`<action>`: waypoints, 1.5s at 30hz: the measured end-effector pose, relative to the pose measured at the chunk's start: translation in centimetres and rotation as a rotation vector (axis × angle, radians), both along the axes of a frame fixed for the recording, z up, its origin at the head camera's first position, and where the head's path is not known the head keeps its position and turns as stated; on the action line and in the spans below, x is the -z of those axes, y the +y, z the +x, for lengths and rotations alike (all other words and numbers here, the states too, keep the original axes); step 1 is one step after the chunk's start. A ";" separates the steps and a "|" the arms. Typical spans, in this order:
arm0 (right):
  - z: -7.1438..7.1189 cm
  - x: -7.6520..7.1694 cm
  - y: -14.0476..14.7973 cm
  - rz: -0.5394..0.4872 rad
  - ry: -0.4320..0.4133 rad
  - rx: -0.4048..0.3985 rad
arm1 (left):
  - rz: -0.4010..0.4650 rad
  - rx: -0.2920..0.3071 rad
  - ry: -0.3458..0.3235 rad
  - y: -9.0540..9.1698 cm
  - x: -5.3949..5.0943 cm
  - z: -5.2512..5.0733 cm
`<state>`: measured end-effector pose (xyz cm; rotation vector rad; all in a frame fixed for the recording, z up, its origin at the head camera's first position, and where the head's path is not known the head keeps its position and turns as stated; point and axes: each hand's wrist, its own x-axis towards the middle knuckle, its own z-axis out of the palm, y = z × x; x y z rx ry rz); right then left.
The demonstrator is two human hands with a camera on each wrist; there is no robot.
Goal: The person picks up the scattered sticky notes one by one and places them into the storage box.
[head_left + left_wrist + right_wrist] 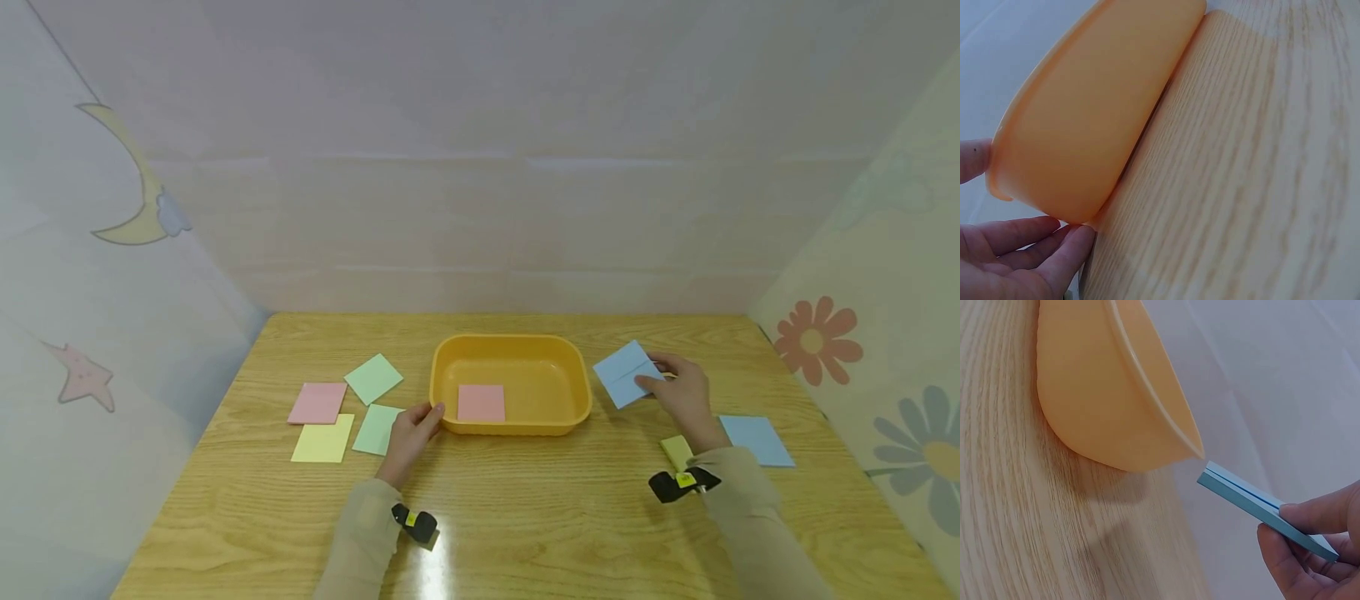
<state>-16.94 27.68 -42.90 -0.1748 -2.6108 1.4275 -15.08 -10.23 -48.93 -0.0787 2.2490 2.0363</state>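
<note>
Pale hanging backdrop (pixel 480 192) at the far side, moon (pixel 138 179) and star (pixel 85 379) print on the left, flowers (pixel 817 340) on the right; below it a light wood-grain counter (pixel 540 517). Mid-counter sits a rounded-rectangular orange-yellow plastic basin (pixel 510 428), w/ a square pink paper pad (pixel 482 403) lying in its near left part. Right hand (pixel 682 396), just right of the basin, pinches a square light-blue paper pad (pixel 621 382) up off the counter, thumb on top, fingers under, only at its right end. Prob. weak spot: w/ so little held, the free corner could dip or twist & snag the basin's right rim if carried across too low. Right wrist view shows a dark line along the pad; if that's 2 loose layers (can't tell), they might slide apart b/c of uneven thumb pressure. Left hand (pixel 408 442) holds the basin's near left corner, one finger up at the rim, others low on the wall; a hard pull there could skew or tip the basin & send the pink pad sliding. Also poss.: left hand nudging the square mint-green paper pad (pixel 373 429) just left of it, or right sleeve (pixel 750 504) dragging the small yellow paper pad (pixel 676 452), b/c both sit v. close.
</note>
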 end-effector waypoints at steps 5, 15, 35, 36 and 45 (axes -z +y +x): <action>-0.1 0.3 -0.1 0.003 0.006 -0.025 | -0.018 0.001 0.003 0.3 -1.5 0.7; -0.3 0.1 -1.1 0.039 0.012 -0.019 | -0.019 -0.002 0.002 0.3 -1.6 0.8; -0.6 0.3 -1.9 0.007 0.021 -0.055 | -0.016 -0.012 -0.006 0.3 -1.2 0.7; -0.6 0.3 -2.0 0.004 0.024 -0.063 | -0.014 -0.011 -0.005 0.2 -0.9 0.6; -1.0 0.5 -2.4 -0.017 0.030 -0.105 | -0.010 -0.032 -0.008 0.0 1.8 -0.7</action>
